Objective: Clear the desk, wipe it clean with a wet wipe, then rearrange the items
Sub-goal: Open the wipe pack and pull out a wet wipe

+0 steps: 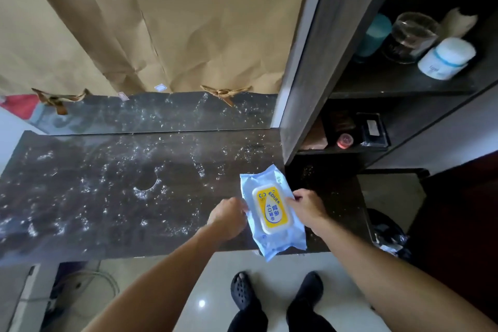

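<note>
Black clogs (244, 290) on pale floor; above, left hand (229, 217) and right hand (305, 207) gripping opposite sides of wet-wipe pack (272, 210) over dark desk (107, 183).

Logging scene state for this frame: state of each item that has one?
Wipes pack: lid closed, lying at desk's front edge, held on both sides.
Left hand: gripping pack's left edge.
Right hand: gripping pack's right edge.
Desk: cleared, speckled with white marks.
Glass: upright on shelf.
White jar: lid on, on shelf.
</note>
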{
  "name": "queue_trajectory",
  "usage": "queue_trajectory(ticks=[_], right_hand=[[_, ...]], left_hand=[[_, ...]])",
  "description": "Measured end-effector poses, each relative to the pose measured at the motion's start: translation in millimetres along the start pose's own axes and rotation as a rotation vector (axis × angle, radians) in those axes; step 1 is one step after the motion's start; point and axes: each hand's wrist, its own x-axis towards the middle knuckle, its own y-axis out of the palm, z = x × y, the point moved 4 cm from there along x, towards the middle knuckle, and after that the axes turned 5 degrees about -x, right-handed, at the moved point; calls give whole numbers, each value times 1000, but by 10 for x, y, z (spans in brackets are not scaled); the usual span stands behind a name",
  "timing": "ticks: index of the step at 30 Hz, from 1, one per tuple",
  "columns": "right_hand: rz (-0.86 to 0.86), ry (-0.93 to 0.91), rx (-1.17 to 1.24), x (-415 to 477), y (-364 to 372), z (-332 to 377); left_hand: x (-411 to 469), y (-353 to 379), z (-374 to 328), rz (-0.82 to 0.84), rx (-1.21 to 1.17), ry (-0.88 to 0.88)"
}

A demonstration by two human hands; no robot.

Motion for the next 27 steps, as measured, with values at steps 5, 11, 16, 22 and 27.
queue_trajectory(ticks=[5, 11, 16, 22, 27], right_hand=[[74, 42, -224, -265, 24, -300], [-93, -59, -164, -149, -99, -252], [-172, -192, -90, 110, -214, -54], [-378, -275, -266, -30, -239, -74], [-254, -437, -306, -417, -57, -427]], left_hand=[[232, -223, -243, -89, 240, 192], [218, -59, -246, 77, 286, 120], [-61, 31, -240, 9, 393, 44], [-85, -14, -384, -131, 504, 199], [111, 181, -476, 15, 545, 476]])
